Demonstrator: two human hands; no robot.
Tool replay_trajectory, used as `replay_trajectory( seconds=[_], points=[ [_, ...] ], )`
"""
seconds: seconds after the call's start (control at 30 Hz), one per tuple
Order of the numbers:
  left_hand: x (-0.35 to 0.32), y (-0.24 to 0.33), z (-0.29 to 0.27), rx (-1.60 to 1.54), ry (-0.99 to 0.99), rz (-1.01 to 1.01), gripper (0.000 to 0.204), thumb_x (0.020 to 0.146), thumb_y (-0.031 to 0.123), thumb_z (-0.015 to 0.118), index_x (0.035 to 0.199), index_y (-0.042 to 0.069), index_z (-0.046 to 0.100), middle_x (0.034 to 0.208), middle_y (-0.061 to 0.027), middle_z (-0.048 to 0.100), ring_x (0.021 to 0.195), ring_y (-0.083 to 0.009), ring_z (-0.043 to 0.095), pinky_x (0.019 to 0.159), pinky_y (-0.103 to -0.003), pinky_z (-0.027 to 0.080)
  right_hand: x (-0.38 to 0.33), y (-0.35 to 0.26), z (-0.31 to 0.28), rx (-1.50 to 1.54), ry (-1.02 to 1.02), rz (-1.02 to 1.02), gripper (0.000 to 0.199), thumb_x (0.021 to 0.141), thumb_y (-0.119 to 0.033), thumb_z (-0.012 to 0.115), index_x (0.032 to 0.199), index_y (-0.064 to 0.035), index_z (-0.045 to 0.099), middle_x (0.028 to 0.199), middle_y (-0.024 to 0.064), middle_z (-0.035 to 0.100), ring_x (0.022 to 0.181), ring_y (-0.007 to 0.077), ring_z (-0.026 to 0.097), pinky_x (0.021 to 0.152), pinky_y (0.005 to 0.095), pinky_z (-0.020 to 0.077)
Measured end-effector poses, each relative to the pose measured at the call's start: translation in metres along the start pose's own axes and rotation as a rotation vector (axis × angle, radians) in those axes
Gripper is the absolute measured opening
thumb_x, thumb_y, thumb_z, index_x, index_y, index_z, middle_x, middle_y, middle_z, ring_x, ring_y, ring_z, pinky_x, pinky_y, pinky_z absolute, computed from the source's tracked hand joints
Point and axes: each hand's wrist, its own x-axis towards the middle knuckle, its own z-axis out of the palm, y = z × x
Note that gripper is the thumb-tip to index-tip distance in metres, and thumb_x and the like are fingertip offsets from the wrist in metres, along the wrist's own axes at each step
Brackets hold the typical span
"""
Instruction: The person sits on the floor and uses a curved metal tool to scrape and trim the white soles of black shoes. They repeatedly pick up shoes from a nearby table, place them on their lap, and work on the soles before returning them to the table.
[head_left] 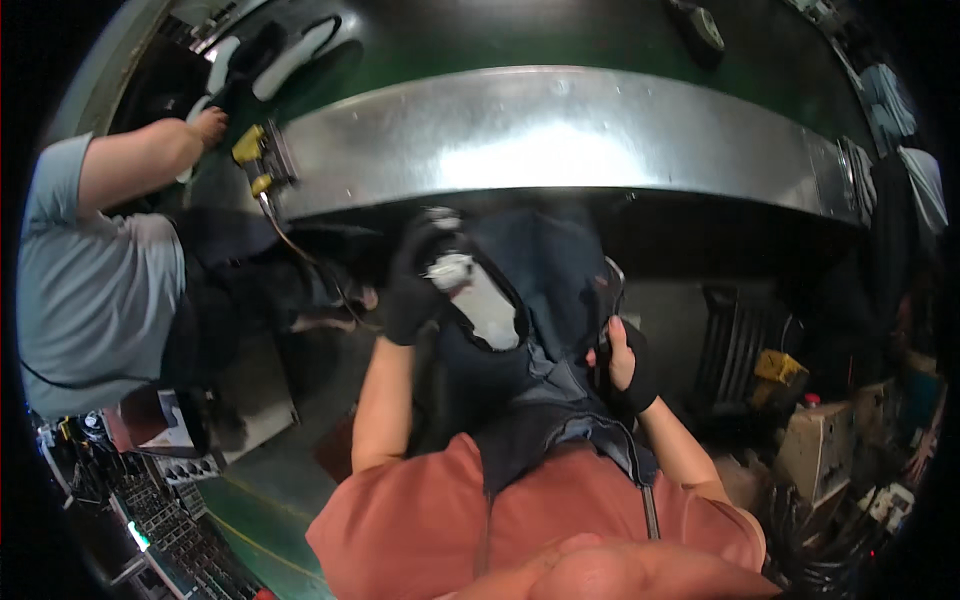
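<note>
1 black-edged pale sole just right of left grip.

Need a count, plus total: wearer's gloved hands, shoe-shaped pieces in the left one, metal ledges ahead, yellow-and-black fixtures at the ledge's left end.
Gloved hands: 2 (left hand, right hand)
Shoe-shaped piece in the left hand: 1
Metal ledge: 1
Yellow-and-black fixture: 1
Total: 5
</note>
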Motion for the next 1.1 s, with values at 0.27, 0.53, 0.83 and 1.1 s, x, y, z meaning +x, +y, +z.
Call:
replay_trajectory(
  seconds=[0.27,0.53,0.83,1.1],
  points=[
    [-0.065,-0.015,0.089,-0.548,-0.069,-0.497,0.037,0.095,0.034,0.044,0.110,0.003,0.056,0.103,-0.0084,0.060,0.099,-0.0197,0.057,0.090,-0.034,0.043,-0.073,0.003,-0.008,-0.003,-0.444,-0.056,0.045,0.100,-0.038,0.033,0.105,-0.0018,0.058,0.105,0.0050,0.061,0.095,0.0114,0.054,0.085,0.0252,0.0427],
    [-0.037,0.028,0.105,-0.766,-0.038,-0.360,0.055,0.095,0.051,0.036,0.108,0.002,0.056,0.106,-0.0095,0.060,0.095,-0.0172,0.058,0.085,-0.031,0.046,-0.040,-0.017,0.016,0.626,-0.786,0.169,0.049,0.100,-0.032,0.030,0.129,0.0053,0.042,0.127,0.0209,0.050,0.116,0.0292,0.052,0.100,0.0339,0.0403],
    [-0.032,0.030,0.109,-0.840,-0.022,-0.386,0.044,0.096,0.039,0.040,0.111,0.001,0.056,0.103,-0.0099,0.061,0.101,-0.0199,0.058,0.089,-0.032,0.044,-0.059,-0.037,0.027,0.371,-0.573,0.196,0.046,0.098,-0.046,0.029,0.082,-0.0079,0.049,0.063,0.0040,0.045,0.055,0.0135,0.039,0.053,0.0268,0.0356],
    [-0.049,0.048,0.097,-0.571,-0.140,-0.067,0.048,0.092,0.044,0.038,0.099,0.002,0.063,0.108,-0.0142,0.060,0.118,-0.0302,0.047,0.103,-0.044,0.030,-0.051,0.005,0.031,-0.456,-0.312,-0.718,0.023,0.090,-0.022,0.051,0.092,0.0002,0.058,0.080,0.0137,0.052,0.071,0.0300,0.052,0.066,0.0379,0.0433]
  ],
)
